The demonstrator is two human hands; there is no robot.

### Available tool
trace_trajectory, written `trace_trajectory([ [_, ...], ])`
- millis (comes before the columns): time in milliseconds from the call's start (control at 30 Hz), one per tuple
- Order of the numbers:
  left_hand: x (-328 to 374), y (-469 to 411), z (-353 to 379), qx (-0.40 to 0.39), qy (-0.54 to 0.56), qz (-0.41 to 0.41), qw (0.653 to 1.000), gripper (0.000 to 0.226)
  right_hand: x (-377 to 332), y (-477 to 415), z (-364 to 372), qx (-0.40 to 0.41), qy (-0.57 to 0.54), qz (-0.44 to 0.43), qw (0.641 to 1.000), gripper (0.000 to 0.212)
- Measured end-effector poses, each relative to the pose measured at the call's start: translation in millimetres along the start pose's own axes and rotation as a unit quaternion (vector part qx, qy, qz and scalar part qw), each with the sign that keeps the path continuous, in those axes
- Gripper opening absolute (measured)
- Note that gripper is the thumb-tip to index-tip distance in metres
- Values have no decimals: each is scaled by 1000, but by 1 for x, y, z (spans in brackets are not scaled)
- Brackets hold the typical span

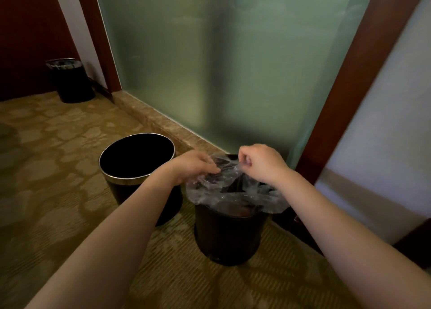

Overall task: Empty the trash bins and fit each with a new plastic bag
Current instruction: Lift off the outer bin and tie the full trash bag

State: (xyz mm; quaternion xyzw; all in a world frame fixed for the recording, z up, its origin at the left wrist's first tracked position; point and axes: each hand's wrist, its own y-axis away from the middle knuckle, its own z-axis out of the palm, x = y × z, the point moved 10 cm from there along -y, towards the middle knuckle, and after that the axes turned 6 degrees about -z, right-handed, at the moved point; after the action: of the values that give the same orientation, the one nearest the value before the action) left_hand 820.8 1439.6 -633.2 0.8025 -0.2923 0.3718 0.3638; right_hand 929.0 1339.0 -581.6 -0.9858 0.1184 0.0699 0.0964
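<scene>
A black round bin (229,234) stands on the carpet in front of me, with a clear plastic bag (235,195) draped over its rim. My left hand (192,166) pinches the bag's far left edge above the bin. My right hand (261,161) is curled and grips the bag's far right edge. Just to the left stands a second black bin (140,180) with a silver rim; its dark inside shows no bag. A third black bin (70,80) with a clear bag over its rim stands far off at the back left.
Patterned yellow-brown carpet (58,168) covers the floor. A frosted glass panel (221,64) in a dark wooden frame rises right behind the bins, above a stone sill (163,126). A white wall (384,122) lies at the right.
</scene>
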Motion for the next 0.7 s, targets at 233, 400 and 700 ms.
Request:
trace_trajectory([
  [233, 82, 46, -37, 183, -149, 228, 944, 30, 5, -11, 7, -35, -422, 74, 903, 48],
  [400, 107, 70, -38, 219, -199, 301, 906, 16, -14, -23, 7, 4, -528, 66, 846, 49],
  [700, 92, 83, -56, 430, -319, 276, 798, 25, 48, 5, -2, 60, -108, 175, 977, 5],
])
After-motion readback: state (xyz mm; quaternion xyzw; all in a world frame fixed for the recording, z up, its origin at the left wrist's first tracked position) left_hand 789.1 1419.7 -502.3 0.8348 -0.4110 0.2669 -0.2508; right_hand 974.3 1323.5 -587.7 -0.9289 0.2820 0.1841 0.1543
